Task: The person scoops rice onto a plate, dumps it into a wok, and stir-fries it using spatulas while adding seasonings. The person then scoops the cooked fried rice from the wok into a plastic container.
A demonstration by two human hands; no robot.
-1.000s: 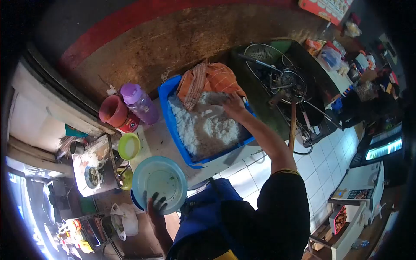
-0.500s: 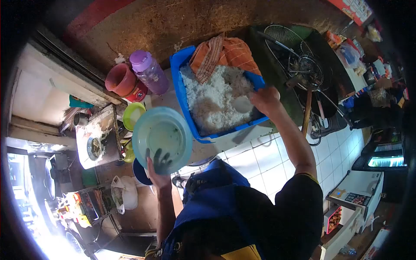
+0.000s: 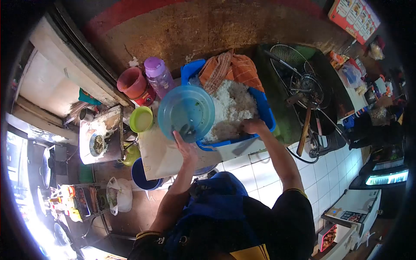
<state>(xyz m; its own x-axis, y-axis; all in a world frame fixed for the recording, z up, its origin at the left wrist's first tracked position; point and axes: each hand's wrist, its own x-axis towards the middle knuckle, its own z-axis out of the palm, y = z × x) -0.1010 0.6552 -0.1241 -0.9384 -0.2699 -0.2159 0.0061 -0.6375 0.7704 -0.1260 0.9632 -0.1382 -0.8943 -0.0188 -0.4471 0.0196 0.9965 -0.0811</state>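
Right hand (image 3: 255,126) is at the rice (image 3: 234,102), its grip hidden from me, orange cloth (image 3: 242,71) beyond. Leftward, left hand (image 3: 187,151) clasps a bowl (image 3: 185,106), blocking part of the rice's blue tub (image 3: 265,109).

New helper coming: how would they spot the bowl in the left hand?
Find the blue tub of rice on the counter. At the tub's left edge in view, the left hand holds the bowl: round, translucent blue, wider than the lime-green container.

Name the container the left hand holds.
The pale blue bowl in the left hand; the green tub, pink pot and dark blue bucket are unheld.
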